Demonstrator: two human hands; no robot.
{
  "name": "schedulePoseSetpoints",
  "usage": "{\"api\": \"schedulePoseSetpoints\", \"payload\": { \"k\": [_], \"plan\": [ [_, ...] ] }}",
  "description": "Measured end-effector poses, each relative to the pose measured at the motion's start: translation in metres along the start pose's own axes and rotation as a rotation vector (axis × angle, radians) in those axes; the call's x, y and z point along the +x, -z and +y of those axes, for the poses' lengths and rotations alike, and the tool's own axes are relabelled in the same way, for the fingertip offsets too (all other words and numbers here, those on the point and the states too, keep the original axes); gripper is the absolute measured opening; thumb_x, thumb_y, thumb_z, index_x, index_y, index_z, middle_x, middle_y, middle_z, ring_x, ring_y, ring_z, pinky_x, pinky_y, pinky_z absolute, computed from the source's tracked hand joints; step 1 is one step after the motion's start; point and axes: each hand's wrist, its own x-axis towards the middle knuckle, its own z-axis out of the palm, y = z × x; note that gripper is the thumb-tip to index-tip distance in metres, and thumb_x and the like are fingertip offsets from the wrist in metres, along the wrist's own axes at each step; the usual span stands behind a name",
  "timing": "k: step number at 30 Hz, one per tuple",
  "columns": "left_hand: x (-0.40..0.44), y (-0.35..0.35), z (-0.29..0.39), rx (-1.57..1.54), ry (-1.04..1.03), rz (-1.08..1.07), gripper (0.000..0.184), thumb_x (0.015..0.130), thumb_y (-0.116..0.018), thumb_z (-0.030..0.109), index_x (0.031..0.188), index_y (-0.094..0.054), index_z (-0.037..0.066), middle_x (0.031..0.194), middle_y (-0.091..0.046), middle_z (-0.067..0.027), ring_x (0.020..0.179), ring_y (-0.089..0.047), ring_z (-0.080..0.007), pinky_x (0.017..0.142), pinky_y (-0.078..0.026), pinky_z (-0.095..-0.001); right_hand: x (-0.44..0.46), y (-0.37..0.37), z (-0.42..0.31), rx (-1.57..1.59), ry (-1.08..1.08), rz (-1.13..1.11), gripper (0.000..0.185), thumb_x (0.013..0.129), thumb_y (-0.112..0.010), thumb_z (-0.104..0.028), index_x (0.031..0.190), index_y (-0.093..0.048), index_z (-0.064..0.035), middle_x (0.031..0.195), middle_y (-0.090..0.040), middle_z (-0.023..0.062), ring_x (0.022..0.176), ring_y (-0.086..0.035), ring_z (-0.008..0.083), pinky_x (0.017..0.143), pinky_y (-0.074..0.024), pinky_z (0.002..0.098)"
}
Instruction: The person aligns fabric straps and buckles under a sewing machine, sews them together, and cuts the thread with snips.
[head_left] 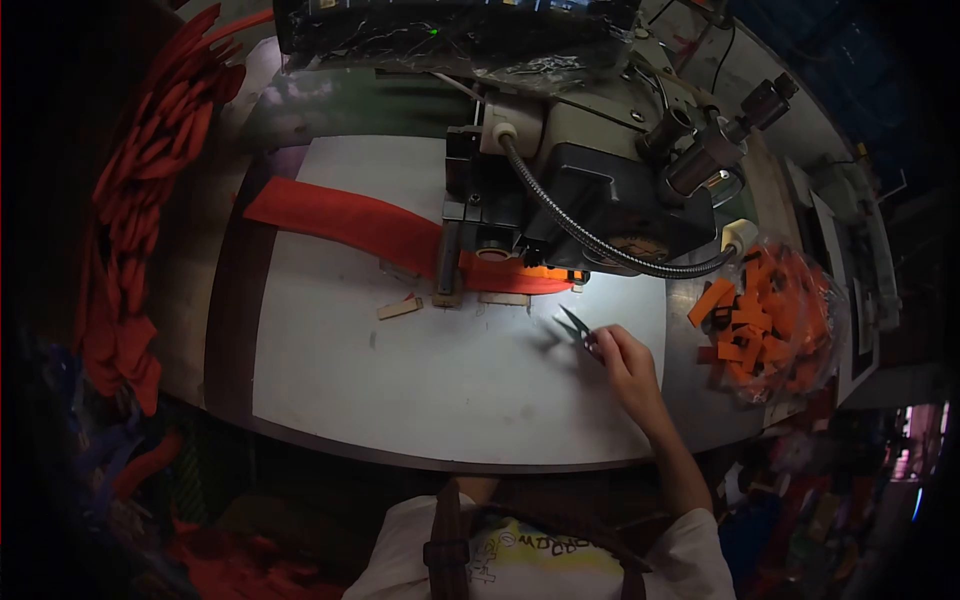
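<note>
My right hand (627,368) is closed around a pair of thread snips (574,324), their pointed blades apart and aimed up and left. Just beyond the tips, a red fabric strip (350,220) lies across the white work plate (400,390) and passes under the head of a sewing machine (600,200). An orange piece (540,271) sits on the strip's right end, under the machine. Of my left arm only a bit of forearm shows at the table's front edge; my left hand is out of sight.
A clear plastic bag (825,330) with several orange fabric pieces (755,325) lies at the right. Red strips (150,170) are heaped along the left edge. A small beige block (400,308) rests on the plate. A ribbed metal hose (590,240) loops in front of the machine.
</note>
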Motion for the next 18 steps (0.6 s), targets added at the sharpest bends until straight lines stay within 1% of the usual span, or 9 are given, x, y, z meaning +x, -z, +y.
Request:
{"api": "schedulePoseSetpoints", "payload": {
  "k": [2,3,7,12,14,15,16,17,18],
  "plan": [
    [0.003,-0.009,-0.031,-0.312,-0.025,0.025,0.051,0.094,-0.031,0.035,0.137,-0.033,0.008,0.141,-0.034,-0.015,0.127,-0.036,-0.0337,0.103,-0.032,-0.0408,0.012,-0.007,-0.015,-0.167,0.016,0.011,0.022,0.089,-0.053,-0.022,0.087,-0.058,-0.0003,0.066,-0.059,0.0073,0.051,-0.049,0.0147,0.049,-0.039,0.0256],
    [0.006,-0.008,-0.045,-0.47,-0.038,0.045,0.051,0.093,-0.032,0.034,0.137,-0.034,0.008,0.14,-0.034,-0.0149,0.126,-0.036,-0.0331,0.103,-0.033,-0.0406,0.014,-0.01,-0.017,-0.165,0.015,0.016,0.022,0.089,-0.053,-0.022,0.087,-0.058,-0.0003,0.066,-0.059,0.0073,0.051,-0.049,0.0147,0.049,-0.039,0.0256],
    [0.013,0.001,-0.097,-1.096,-0.082,0.132,0.049,0.093,-0.036,0.034,0.135,-0.037,0.008,0.139,-0.037,-0.0144,0.125,-0.039,-0.0304,0.101,-0.034,-0.0396,0.023,-0.02,-0.018,-0.705,0.219,0.208,0.025,0.086,-0.056,-0.024,0.077,-0.055,-0.0014,0.062,-0.059,0.0088,0.043,-0.048,0.0188,0.044,-0.0384,0.0298],
    [0.014,0.033,-0.161,-1.868,-0.105,0.201,0.048,0.093,-0.042,0.033,0.133,-0.041,0.007,0.137,-0.04,-0.0137,0.123,-0.042,-0.0272,0.1,-0.037,-0.0383,0.031,-0.029,-0.019,-0.858,0.198,0.252,0.022,0.085,-0.058,-0.022,0.077,-0.056,-0.002,0.057,-0.056,0.0065,0.041,-0.045,0.0197,0.045,-0.0375,0.0313],
    [0.007,0.095,-0.118,-2.175,-0.094,0.225,0.048,0.092,-0.044,0.033,0.132,-0.042,0.007,0.136,-0.042,-0.0134,0.122,-0.043,-0.0259,0.099,-0.038,-0.0378,0.034,-0.031,-0.016,-0.813,0.204,0.253,0.021,0.085,-0.058,-0.021,0.078,-0.056,-0.002,0.058,-0.056,0.0065,0.042,-0.045,0.0193,0.045,-0.0374,0.0309],
    [-0.028,0.133,-0.1,-2.166,-0.084,0.215,0.048,0.092,-0.044,0.033,0.132,-0.042,0.007,0.136,-0.042,-0.0134,0.122,-0.043,-0.0259,0.099,-0.038,-0.0378,0.035,-0.032,-0.015,-0.77,0.227,0.246,0.02,0.085,-0.058,-0.021,0.078,-0.056,-0.0019,0.058,-0.056,0.0064,0.042,-0.045,0.019,0.045,-0.0372,0.0305],
    [-0.041,0.184,-0.07,-1.347,0.094,0.015,0.043,0.088,-0.053,0.022,0.127,-0.047,0.006,0.131,-0.047,-0.0123,0.118,-0.047,-0.0243,0.098,-0.039,-0.0363,0.037,-0.033,-0.013,-0.729,0.253,0.239,0.019,0.085,-0.058,-0.02,0.078,-0.056,-0.0018,0.059,-0.056,0.0063,0.043,-0.045,0.0186,0.045,-0.0371,0.03],
    [-0.098,0.247,0.034,-0.517,0.224,-0.151,0.04,0.083,-0.062,0.011,0.122,-0.053,0.005,0.126,-0.053,-0.0112,0.114,-0.051,-0.0227,0.096,-0.04,-0.0347,0.038,-0.033,-0.01,-0.687,0.282,0.232,0.018,0.084,-0.058,-0.019,0.079,-0.057,-0.0018,0.059,-0.057,0.0063,0.043,-0.045,0.0182,0.045,-0.0369,0.0296],
    [-0.115,0.267,0.049,-0.578,0.026,-0.248,0.041,0.077,-0.066,0.003,0.117,-0.056,0.004,0.12,-0.056,-0.0104,0.109,-0.054,-0.0232,0.095,-0.041,-0.0336,0.038,-0.032,-0.006,-0.686,0.277,0.236,0.018,0.084,-0.058,-0.019,0.079,-0.057,-0.0018,0.059,-0.057,0.0063,0.043,-0.045,0.0182,0.045,-0.0369,0.0296]
  ]
}}
